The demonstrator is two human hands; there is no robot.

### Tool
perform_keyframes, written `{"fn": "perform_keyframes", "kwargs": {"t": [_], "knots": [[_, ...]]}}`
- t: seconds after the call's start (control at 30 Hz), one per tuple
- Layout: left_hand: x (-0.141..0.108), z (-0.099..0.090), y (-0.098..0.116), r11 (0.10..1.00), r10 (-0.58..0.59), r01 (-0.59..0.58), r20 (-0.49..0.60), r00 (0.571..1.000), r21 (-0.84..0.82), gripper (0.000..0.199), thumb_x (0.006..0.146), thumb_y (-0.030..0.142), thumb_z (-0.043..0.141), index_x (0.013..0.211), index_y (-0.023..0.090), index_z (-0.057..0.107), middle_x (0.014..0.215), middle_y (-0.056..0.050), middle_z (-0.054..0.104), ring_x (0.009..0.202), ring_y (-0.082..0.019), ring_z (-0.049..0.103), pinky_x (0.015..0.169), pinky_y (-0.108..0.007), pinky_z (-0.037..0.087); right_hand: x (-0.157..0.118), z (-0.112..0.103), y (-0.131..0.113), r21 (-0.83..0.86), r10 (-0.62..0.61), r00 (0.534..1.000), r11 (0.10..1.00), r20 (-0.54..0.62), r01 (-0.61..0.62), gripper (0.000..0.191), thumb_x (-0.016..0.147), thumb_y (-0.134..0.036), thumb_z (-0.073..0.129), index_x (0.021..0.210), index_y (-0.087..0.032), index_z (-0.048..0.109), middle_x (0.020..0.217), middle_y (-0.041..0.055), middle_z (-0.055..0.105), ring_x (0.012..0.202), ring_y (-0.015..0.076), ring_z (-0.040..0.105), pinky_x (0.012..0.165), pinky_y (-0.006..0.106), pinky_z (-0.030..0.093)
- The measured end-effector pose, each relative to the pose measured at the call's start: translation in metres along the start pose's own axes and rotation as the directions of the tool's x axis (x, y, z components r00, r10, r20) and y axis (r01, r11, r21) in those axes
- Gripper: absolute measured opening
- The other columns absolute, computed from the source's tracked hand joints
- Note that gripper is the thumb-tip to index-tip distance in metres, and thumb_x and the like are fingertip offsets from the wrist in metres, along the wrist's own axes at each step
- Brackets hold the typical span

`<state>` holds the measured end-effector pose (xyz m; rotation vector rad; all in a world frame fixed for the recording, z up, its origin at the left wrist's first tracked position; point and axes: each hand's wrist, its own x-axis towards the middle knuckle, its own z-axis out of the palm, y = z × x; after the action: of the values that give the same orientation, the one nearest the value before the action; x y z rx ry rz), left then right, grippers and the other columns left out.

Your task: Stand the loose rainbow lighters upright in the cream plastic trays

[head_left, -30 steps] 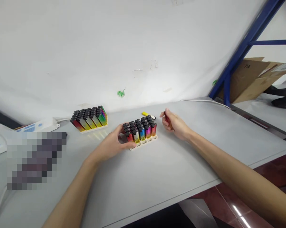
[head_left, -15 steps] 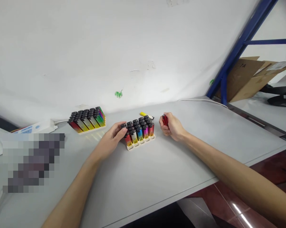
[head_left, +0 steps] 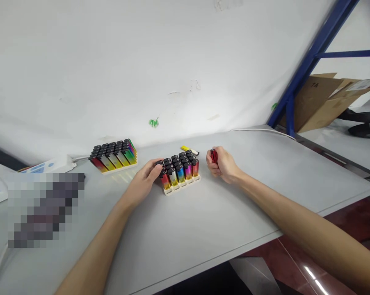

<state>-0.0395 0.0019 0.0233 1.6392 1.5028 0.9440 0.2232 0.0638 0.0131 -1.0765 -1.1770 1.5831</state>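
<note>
A white tray in the middle of the table holds several upright lighters with black tops and shiny red, silver, blue, purple and gold bodies. My left hand is closed around its left end, thumb over the nearest lighters; the far fingers are partly hidden. To the right of the tray, my right hand grips a red lighter just above the table, its black top upward. The tray's front row of slots holds no lighters. Behind the tray lies a yellow and white lighter on its side.
A second tray of lighters stands at the back left, by the wall. White power strips and a blurred-out object lie at the left. A cable runs along the wall at right, near a blue metal frame and cardboard boxes.
</note>
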Motion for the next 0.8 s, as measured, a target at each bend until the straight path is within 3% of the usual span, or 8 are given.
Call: {"fn": "perform_keyframes", "kwargs": {"t": [0.1,0.2,0.33,0.43,0.53,0.67,0.8], "knots": [[-0.001,0.000,-0.001,1.000,0.014,-0.014,-0.011,1.000,-0.002,0.058,0.096,0.064,0.039,0.133,0.024,0.057,0.136,-0.005,0.062,0.129,-0.026,0.052,0.111,-0.035,0.041,0.001,0.000,0.004,-0.025,-0.064,0.998,0.998,-0.013,0.064,0.043,0.093,-0.054,0.038,0.067,-0.021,0.049,0.050,-0.0070,0.031,0.041,0.0082,0.020,0.040,0.022,0.016],[0.000,0.001,-0.001,1.000,0.024,-0.024,-0.019,1.000,-0.002,0.057,0.097,0.063,0.038,0.131,0.023,0.059,0.134,-0.005,0.063,0.126,-0.026,0.054,0.111,-0.035,0.040,0.002,-0.001,0.006,-0.065,-0.161,0.987,0.985,0.007,0.161,0.043,0.093,-0.057,0.041,0.083,-0.020,0.060,0.062,-0.0038,0.043,0.048,0.0102,0.038,0.044,0.023,0.030],[0.001,0.001,-0.001,0.999,0.042,-0.042,-0.008,0.999,0.002,0.055,0.097,0.062,0.038,0.128,0.022,0.059,0.132,-0.005,0.065,0.125,-0.025,0.055,0.111,-0.035,0.040,-0.007,0.000,-0.003,-0.194,-0.209,0.976,0.957,0.056,0.216,0.036,0.093,-0.053,0.051,0.098,-0.020,0.064,0.081,0.0004,0.057,0.070,0.0146,0.058,0.063,0.028,0.046],[0.000,0.001,-0.001,0.999,0.045,-0.045,-0.012,0.999,0.010,0.056,0.097,0.063,0.037,0.126,0.021,0.060,0.131,-0.005,0.066,0.124,-0.025,0.056,0.109,-0.033,0.042,-0.024,0.000,-0.014,-0.443,-0.310,0.949,0.843,0.061,0.304,0.029,0.088,-0.049,0.064,0.090,-0.020,0.065,0.085,0.0018,0.064,0.076,0.0150,0.057,0.071,0.029,0.045],[0.000,0.000,-0.002,0.998,0.054,-0.054,0.000,0.999,-0.011,0.055,0.096,0.063,0.040,0.125,0.022,0.061,0.129,-0.005,0.067,0.124,-0.025,0.056,0.106,-0.033,0.044,-0.047,0.002,-0.022,-0.607,-0.385,0.922,0.721,0.051,0.335,0.028,0.083,-0.047,0.072,0.078,-0.020,0.064,0.078,0.0026,0.067,0.071,0.0161,0.056,0.065,0.030,0.043],[0.002,-0.002,-0.003,0.995,0.059,-0.055,0.051,0.997,-0.089,0.052,0.093,0.062,0.049,0.124,0.021,0.061,0.125,-0.005,0.068,0.123,-0.026,0.056,0.105,-0.033,0.046,-0.072,0.020,-0.021,-0.501,-0.328,0.928,0.782,0.175,0.371,0.027,0.084,-0.046,0.073,0.092,-0.022,0.065,0.080,0.0034,0.073,0.073,0.0194,0.066,0.068,0.033,0.050],[0.002,-0.003,0.000,0.990,0.086,-0.077,0.073,0.994,-0.119,0.051,0.092,0.061,0.050,0.120,0.020,0.062,0.119,-0.005,0.069,0.118,-0.027,0.058,0.102,-0.034,0.047,-0.074,0.052,-0.012,-0.545,-0.483,0.834,0.638,0.267,0.544,0.021,0.083,-0.034,0.077,0.096,-0.023,0.065,0.091,0.0023,0.073,0.078,0.0176,0.070,0.077,0.033,0.055]]}}
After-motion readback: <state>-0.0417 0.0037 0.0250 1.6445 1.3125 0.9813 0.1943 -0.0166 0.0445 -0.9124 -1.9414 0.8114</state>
